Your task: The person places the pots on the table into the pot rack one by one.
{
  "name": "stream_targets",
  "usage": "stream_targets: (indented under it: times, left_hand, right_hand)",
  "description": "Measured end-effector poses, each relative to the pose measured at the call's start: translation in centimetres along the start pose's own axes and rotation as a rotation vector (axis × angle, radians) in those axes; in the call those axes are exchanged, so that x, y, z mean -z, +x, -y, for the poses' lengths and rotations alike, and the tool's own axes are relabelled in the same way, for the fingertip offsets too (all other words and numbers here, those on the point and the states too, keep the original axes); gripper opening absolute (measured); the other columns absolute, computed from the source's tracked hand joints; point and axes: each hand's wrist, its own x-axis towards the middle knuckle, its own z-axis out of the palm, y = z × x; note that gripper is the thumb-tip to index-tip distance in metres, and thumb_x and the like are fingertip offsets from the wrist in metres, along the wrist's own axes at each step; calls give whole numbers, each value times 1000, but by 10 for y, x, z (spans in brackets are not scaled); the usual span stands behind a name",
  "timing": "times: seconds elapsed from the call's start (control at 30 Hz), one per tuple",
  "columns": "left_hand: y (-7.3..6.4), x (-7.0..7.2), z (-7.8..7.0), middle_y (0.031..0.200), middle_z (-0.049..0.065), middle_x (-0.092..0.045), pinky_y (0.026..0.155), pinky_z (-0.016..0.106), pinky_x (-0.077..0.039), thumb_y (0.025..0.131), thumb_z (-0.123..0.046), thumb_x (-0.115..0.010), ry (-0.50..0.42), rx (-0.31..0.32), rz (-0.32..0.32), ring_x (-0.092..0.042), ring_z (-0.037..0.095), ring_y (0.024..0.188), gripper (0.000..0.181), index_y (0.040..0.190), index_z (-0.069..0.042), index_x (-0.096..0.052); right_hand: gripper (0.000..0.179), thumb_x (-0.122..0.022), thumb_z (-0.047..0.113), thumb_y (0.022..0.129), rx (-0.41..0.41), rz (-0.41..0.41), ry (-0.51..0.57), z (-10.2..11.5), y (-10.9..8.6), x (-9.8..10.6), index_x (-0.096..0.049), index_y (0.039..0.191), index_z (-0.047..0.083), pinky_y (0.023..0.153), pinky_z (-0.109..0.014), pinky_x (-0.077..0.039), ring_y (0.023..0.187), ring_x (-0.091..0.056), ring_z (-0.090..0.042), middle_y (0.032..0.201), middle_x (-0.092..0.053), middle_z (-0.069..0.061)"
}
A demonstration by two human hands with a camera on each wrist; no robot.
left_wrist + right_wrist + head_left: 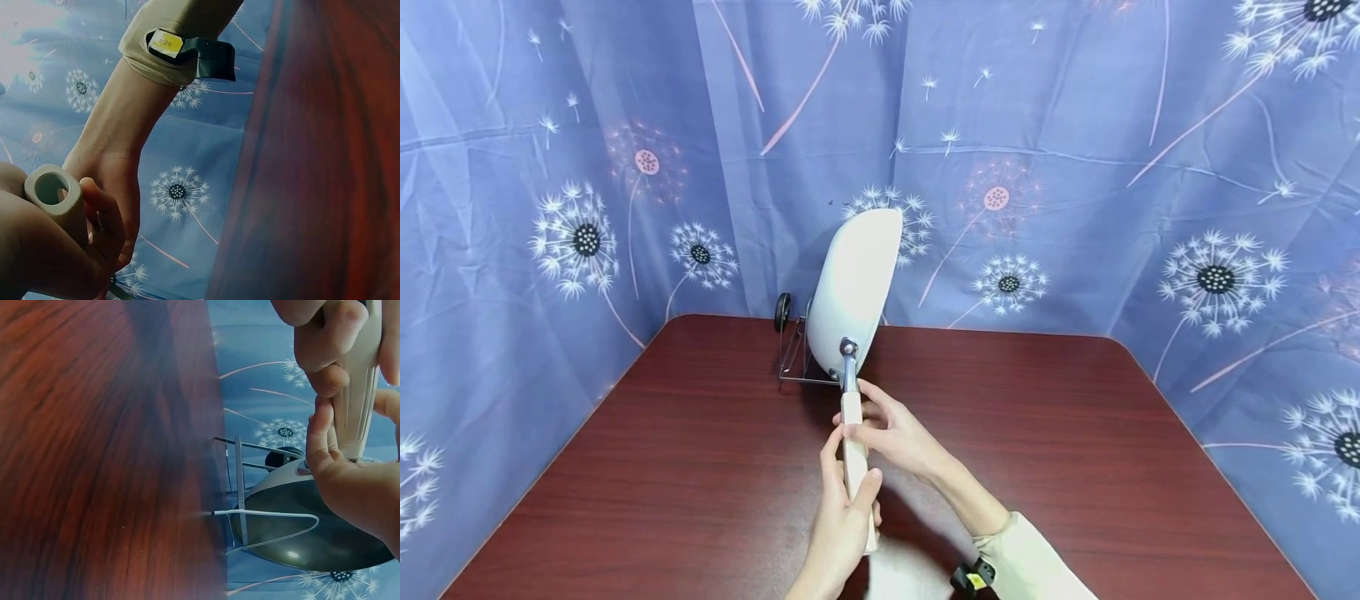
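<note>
A deep white frying pan (853,287) stands tipped on its side at the back of the table, its handle pointing toward me. My left hand (842,521) grips the cream handle (855,467) near its end, thumb on top. Closer to the pan, my right hand (898,433) pinches the same handle between thumb and fingers. In the left wrist view the handle's hollow end (55,190) pokes out of the left hand. A wire rack (793,367) stands at the pan's left side; whether the pan rests in it I cannot tell.
A round black knob-like piece (782,312) sticks up at the rack's back left. The reddish-brown wooden table (1037,433) is bordered by blue dandelion-print curtains (1037,108) at the back and sides. A small black device with a yellow label (973,577) sits at the right sleeve.
</note>
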Motion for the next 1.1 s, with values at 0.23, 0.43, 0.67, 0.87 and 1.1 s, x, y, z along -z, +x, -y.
stream_targets:
  times: [0.23, 0.43, 0.67, 0.87, 1.1]
  left_hand:
    - [2, -1, 1, 110, 13, -43, 49, 27, -53, 102, -18, -53, -81, 10, 47, -57, 17, 70, 73, 153, -41, -7]
    - [3, 2, 2, 118, 17, -43, 51, 32, -57, 102, -18, -55, -65, -14, 76, -61, 22, 73, 73, 153, -38, -7]
    - [6, 16, 0, 135, 22, -45, 65, 34, -59, 98, -15, -61, 2, -65, 90, -61, 21, 98, 69, 151, -27, -19]
    - [11, 30, -4, 135, 19, -48, 79, 25, -53, 97, -16, -63, 183, -170, 92, -62, 22, 103, 59, 147, -17, -33]
    - [25, 50, -12, 136, 8, -53, 89, 28, -54, 98, -26, -62, 378, -200, 75, -58, 26, 119, 41, 137, -18, -50]
  right_hand:
    - [62, -59, 9, 94, 9, -14, -54, 0, 2, 1, -34, 151, 6, 81, -26, -55, 97, -66, -14, 116, -67, -23]
    - [63, -60, 12, 94, 7, -29, -113, 1, 1, 1, -34, 151, 6, 86, -26, -54, 101, -66, -16, 117, -67, -20]
    - [65, -63, 18, 95, 0, -53, -168, 0, -3, 4, -34, 153, 9, 80, -34, -58, 95, -64, -15, 127, -61, -17]
    - [64, -63, 17, 97, 60, -115, -220, -1, -9, 11, -33, 153, 8, 88, -36, -58, 105, -64, -24, 135, -57, -17]
    - [58, -66, 26, 96, 125, -221, -429, -9, -20, 27, -44, 148, 13, 104, -47, -49, 124, -59, -30, 137, -57, -13]
